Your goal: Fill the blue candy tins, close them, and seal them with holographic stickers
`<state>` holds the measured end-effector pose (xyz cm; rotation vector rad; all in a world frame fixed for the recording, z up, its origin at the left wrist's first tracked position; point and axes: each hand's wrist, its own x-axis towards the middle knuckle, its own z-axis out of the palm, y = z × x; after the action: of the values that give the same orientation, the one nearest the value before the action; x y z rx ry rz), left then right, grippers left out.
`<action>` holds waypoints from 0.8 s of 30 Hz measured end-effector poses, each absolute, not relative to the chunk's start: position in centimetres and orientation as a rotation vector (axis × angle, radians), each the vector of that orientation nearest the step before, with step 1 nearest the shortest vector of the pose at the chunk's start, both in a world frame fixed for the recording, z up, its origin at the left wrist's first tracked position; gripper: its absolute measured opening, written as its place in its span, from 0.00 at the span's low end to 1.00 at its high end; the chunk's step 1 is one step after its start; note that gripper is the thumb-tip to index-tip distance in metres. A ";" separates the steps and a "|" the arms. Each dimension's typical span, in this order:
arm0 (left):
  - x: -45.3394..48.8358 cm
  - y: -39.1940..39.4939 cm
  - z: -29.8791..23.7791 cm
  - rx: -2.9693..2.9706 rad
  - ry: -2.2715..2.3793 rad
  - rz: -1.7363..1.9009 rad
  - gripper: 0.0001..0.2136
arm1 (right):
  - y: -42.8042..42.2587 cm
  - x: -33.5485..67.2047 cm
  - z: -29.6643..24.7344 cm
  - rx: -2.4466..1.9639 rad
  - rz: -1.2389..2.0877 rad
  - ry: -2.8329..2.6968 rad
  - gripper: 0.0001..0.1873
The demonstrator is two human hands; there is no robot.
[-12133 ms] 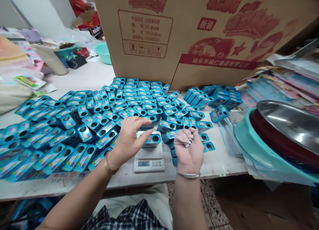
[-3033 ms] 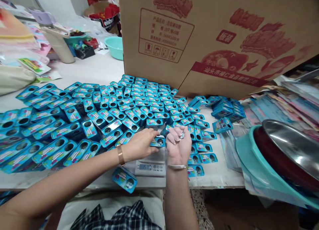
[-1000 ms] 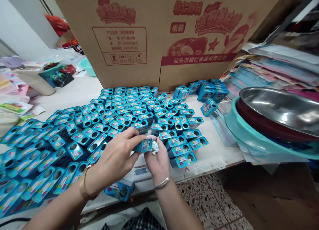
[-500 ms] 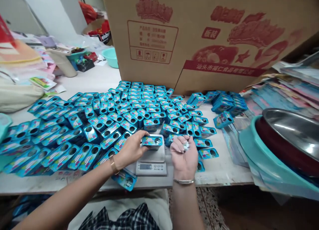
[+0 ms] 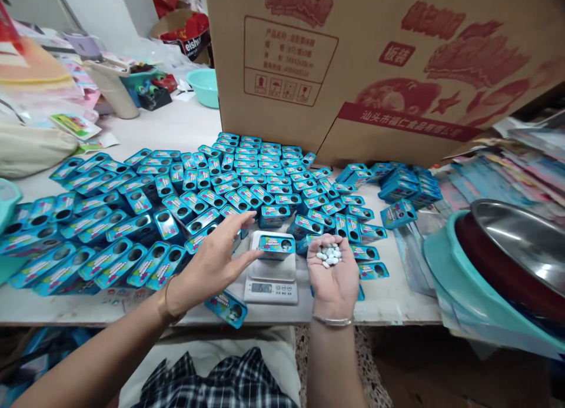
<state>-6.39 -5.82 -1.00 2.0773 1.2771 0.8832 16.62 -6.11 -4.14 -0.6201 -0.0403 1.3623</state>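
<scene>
A blue candy tin (image 5: 274, 244) with a round hole in its top stands on a small white digital scale (image 5: 261, 299), whose display is lit. Just left of that tin, my left hand (image 5: 210, 264) is open, thumb and fingers apart, holding nothing. My right hand (image 5: 334, 287) is cupped palm up to the right of the scale and holds a small heap of pale mint candies (image 5: 329, 254). Another blue tin (image 5: 226, 307), with pale pieces visible in its hole, lies tilted at the table's front edge below my left hand.
Many similar blue tins (image 5: 165, 224) crowd the table. Behind them rises a large cardboard box (image 5: 291, 72). Nested basins with a steel bowl (image 5: 525, 231) stand at right, near stacked flat packaging (image 5: 481, 178). A turquoise bowl (image 5: 203, 89) sits at the back left.
My left hand has let go of the tin on the scale and drawn back left, opening. My right hand has uncurled, showing the candies in its palm. The camera view has shifted slightly.
</scene>
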 end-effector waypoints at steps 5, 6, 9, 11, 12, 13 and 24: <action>-5.8 -5.8 -0.2 2.110 1.212 0.861 0.22 | -6.4 15.4 -2.9 -0.611 1.363 0.174 0.10; -5.4 -5.8 0.2 2.152 1.171 0.846 0.21 | -6.5 15.2 -2.7 -0.611 1.375 0.201 0.11; -3.4 -5.6 1.3 2.326 0.999 0.763 0.16 | -6.5 14.2 -2.2 -0.614 1.432 0.222 0.14; -1.8 -5.4 1.9 2.463 0.879 0.658 0.14 | -6.5 13.4 -2.1 -0.608 1.478 0.210 0.15; -1.0 -5.3 2.0 2.529 0.841 0.592 0.14 | -6.4 13.0 -2.1 -0.602 1.497 0.205 0.15; -0.2 -5.3 2.0 2.591 0.820 0.519 0.13 | -6.4 12.7 -2.1 -0.598 1.506 0.204 0.15; 3.2 -4.6 1.9 2.707 0.881 0.230 0.10 | -6.7 12.4 -3.2 -0.480 1.609 0.316 0.16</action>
<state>3.25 -4.65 1.92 2.7073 0.8811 0.2300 12.37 -6.72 -3.17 -0.4797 0.3157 1.6087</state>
